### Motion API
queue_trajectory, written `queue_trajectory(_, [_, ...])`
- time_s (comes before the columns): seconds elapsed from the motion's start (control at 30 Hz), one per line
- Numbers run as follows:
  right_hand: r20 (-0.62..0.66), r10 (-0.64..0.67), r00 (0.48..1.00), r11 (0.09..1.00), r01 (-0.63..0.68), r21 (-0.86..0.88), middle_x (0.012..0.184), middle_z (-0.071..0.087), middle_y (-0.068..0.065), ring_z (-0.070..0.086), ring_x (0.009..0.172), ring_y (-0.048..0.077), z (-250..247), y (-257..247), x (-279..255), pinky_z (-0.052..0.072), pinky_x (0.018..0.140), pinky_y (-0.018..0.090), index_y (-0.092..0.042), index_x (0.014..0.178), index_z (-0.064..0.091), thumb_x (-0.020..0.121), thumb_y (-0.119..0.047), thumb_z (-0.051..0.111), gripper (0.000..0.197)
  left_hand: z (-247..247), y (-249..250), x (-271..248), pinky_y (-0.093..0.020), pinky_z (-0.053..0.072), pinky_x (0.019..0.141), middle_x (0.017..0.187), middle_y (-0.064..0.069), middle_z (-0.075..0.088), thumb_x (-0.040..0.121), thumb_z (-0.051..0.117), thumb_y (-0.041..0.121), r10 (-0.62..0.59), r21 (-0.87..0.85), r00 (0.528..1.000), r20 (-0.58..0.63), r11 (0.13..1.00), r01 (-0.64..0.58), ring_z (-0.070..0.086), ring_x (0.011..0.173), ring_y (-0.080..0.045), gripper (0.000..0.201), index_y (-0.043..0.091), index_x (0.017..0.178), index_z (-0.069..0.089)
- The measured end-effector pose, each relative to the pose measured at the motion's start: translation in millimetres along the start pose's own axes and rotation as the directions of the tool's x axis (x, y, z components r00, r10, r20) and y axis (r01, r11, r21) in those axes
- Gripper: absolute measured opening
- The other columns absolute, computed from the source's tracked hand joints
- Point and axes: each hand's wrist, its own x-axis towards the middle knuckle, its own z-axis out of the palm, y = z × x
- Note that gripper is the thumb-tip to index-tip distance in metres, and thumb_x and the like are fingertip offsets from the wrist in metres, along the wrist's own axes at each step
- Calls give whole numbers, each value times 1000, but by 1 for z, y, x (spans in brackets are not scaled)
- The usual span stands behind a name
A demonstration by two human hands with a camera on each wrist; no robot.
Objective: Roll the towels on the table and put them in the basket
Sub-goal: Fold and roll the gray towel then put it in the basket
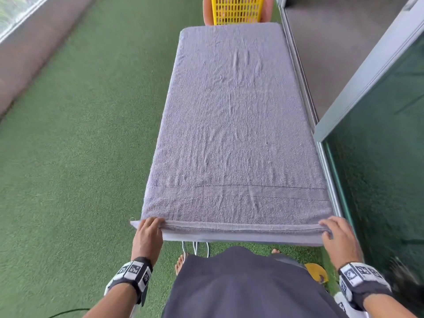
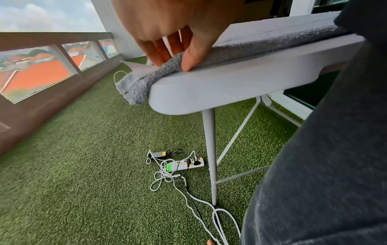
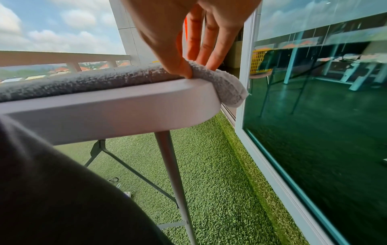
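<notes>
Grey towel (image 1: 234, 125) lies flat, covering the white folding table (image 1: 241, 239) end to end. Left hand (image 1: 148, 235) pinches its near-left corner, right hand (image 1: 339, 237) pinches the near-right corner, both at the table's near edge, hands well apart. Yellow basket (image 1: 237, 9) sits beyond the far edge.

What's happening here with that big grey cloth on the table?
A person stands at the near end of a white folding table with a grey towel spread flat along it. The left hand pinches the towel's near left corner and the right hand pinches the near right corner. No roll has formed yet. A yellow basket waits beyond the far end, and a power strip with cables lies on the green turf below.
</notes>
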Motion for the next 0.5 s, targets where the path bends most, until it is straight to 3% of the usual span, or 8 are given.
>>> queue_trajectory(0.1, [-17,-25,1000,1000,24,-10,98,66,11,55,91,30,1,4,5,45,82,42,-4,91,70,75,12,63,23,-2,1,4,-35,48,73,85,-3,70,72,69,-9,5,-13,1000,-16,1000,-5,59,80,-23,25,10,87,73])
queue_trajectory(0.2, [-29,-86,996,991,83,-101,83,67,2,53,81,23,1,8,9,35,76,36,-15,77,69,73,5,67,21,-7,3,7,-37,41,74,78,3,69,73,70,-3,-4,19,1000,16,1000,3,60,74,-21,19,16,79,70])
queue_trajectory(0.33, [-40,-81,996,969,69,-235,64,54,-13,46,72,17,-1,8,10,25,79,35,-29,58,51,80,-9,60,31,-10,7,11,-35,28,82,69,13,56,83,39,24,-78,80,995,58,994,74,50,68,-13,20,25,71,55])
queue_trajectory(0.43, [11,-60,998,971,61,-233,59,47,-14,45,70,18,0,9,17,22,79,34,-27,57,42,92,-21,33,36,-8,8,19,-36,27,85,75,10,56,86,41,12,-106,58,986,133,993,99,50,73,-13,16,27,86,48])
queue_trajectory(0.5, [38,-43,998,970,51,-239,71,52,-11,48,76,19,-1,6,23,23,83,36,-26,69,49,93,-21,39,26,-7,3,23,-44,33,92,94,2,56,85,49,6,-143,115,981,133,985,128,49,87,-15,30,24,110,49])
